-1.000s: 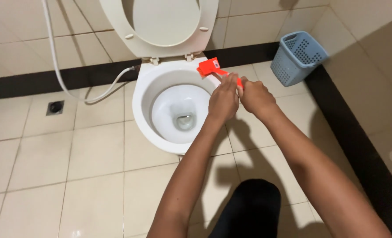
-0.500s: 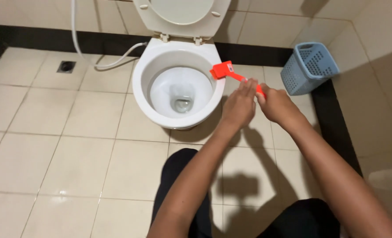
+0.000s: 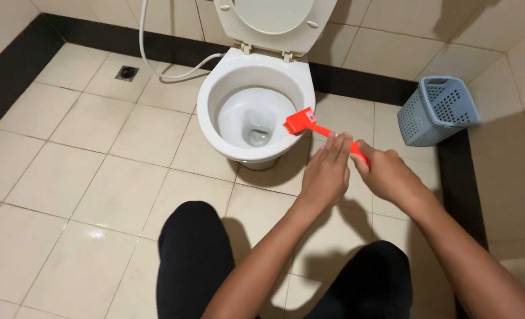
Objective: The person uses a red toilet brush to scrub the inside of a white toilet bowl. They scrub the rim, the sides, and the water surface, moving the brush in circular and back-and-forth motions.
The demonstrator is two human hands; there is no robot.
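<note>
A red toilet brush (image 3: pixel 302 122) pokes out over the right rim of a white toilet bowl (image 3: pixel 218 130), its head at the bowl's edge. My left hand (image 3: pixel 326 173) rests its fingers on the middle of the red handle. Just to the right, my right hand (image 3: pixel 386 175) is closed around the handle's end. The toilet seat and lid (image 3: pixel 274 20) stand raised against the wall. There is water at the bottom of the bowl.
A blue-grey perforated plastic basket (image 3: pixel 437 110) stands against the right wall. A white hose (image 3: pixel 156 65) runs down the wall behind the toilet. A floor drain (image 3: pixel 126 72) sits at the far left. My legs in black trousers (image 3: pixel 194 260) are at the bottom.
The view has pulled back and the toilet sits further left. The brush head has come from the far right rim to the bowl's right edge, both hands staying on the handle.
</note>
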